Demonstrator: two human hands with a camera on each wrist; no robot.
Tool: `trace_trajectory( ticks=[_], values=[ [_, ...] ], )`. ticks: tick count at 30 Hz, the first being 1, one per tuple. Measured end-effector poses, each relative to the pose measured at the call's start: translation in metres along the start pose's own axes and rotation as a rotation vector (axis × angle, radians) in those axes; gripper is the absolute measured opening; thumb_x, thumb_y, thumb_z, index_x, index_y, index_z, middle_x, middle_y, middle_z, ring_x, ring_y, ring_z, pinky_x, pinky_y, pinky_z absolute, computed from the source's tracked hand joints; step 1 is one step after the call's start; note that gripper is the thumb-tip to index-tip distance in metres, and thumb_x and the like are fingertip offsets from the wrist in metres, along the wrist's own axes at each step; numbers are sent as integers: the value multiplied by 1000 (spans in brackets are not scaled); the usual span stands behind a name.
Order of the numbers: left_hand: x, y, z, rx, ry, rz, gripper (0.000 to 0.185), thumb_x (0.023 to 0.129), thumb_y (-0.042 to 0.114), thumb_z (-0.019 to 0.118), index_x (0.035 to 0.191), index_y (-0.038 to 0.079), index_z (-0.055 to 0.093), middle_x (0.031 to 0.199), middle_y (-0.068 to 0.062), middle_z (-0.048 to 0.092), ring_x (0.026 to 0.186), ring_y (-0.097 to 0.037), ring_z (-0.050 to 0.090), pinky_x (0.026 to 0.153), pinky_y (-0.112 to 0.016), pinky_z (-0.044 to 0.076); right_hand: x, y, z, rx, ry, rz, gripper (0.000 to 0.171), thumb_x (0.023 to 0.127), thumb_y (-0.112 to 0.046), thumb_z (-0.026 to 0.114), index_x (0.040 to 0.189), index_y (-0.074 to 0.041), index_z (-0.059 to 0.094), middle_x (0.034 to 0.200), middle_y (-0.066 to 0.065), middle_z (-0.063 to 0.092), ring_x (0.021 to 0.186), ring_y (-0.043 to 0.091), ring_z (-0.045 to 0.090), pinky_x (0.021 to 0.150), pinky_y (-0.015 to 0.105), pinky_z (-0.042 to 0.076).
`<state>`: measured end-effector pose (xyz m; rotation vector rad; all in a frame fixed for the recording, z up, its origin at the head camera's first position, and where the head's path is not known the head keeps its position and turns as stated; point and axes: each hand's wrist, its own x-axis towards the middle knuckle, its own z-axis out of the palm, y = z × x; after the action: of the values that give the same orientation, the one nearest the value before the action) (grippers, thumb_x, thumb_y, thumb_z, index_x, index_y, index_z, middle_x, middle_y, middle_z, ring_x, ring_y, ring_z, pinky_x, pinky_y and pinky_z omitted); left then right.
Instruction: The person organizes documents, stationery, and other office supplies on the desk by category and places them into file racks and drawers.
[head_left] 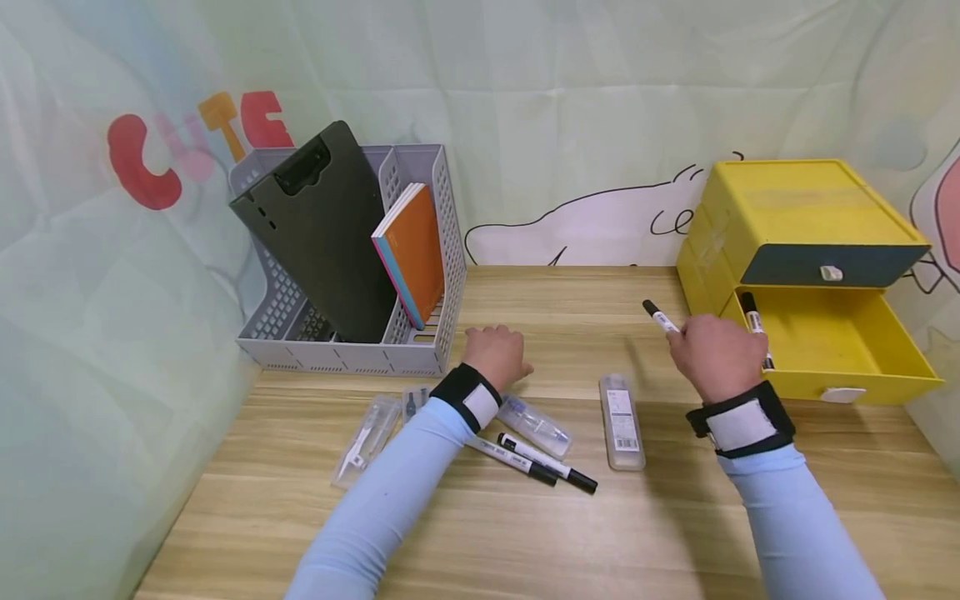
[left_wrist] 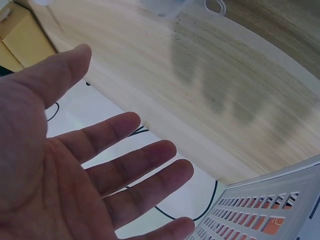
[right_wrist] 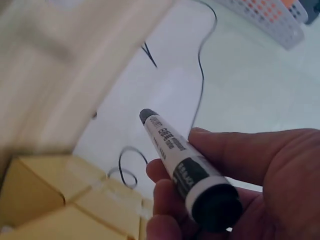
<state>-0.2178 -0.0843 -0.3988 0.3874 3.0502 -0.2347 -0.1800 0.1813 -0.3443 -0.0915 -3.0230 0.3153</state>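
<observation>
Marker (right_wrist: 169, 141) gripped in the right hand (head_left: 718, 357), apparently being stowed; the next move likely calls for lowering it into the yellow drawer (head_left: 832, 333) beside that hand. Left hand (head_left: 495, 357): empty, fingers relaxed.

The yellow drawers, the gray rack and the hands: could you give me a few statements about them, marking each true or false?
The right grip holds a marker. True.
The left grip holds a marker too. False: it holds nothing.
The lower drawer is shut. False: it is pulled open.
The orange book is in the gray rack. True.
The clipboard lies flat. False: it leans in the gray rack.
</observation>
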Motion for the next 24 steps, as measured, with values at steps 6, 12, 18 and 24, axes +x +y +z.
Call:
trace_trajectory(
  ticks=[6, 12, 18, 24],
  values=[
    [1, 1, 2, 5, -26, 2, 49, 90, 54, 67, 113, 11, 73, 107, -10, 69, 101, -29, 66, 95, -56, 46, -2, 18, -16, 9, -8, 37, 40, 97, -29, 57, 70, -1, 67, 55, 11, 50, 55, 32, 51, 55, 46, 36],
    [1, 2, 1, 2, -24, 1, 49, 89, 53, 68, 114, 11, 73, 107, -10, 70, 101, -28, 66, 94, -55, 47, -7, 34, -32, 24, -83, 89, 43, 98, -31, 52, 66, -4, 64, 56, 9, 47, 57, 30, 48, 58, 45, 34],
    [0, 3, 0, 2, -17, 0, 50, 88, 53, 69, 114, 11, 73, 107, -10, 70, 100, -28, 66, 92, -54, 47, -16, 53, -49, 6, -96, 156, 48, 98, -32, 47, 59, -6, 58, 55, 9, 48, 55, 31, 48, 53, 42, 34],
    [1, 4, 0, 18, -27, -1, 51, 89, 54, 68, 115, 11, 72, 108, -10, 70, 101, -29, 66, 93, -54, 47, -22, 71, -58, -10, -39, 172, 56, 99, -34, 45, 50, -7, 49, 51, 7, 45, 50, 26, 45, 48, 34, 30]
  ],
)
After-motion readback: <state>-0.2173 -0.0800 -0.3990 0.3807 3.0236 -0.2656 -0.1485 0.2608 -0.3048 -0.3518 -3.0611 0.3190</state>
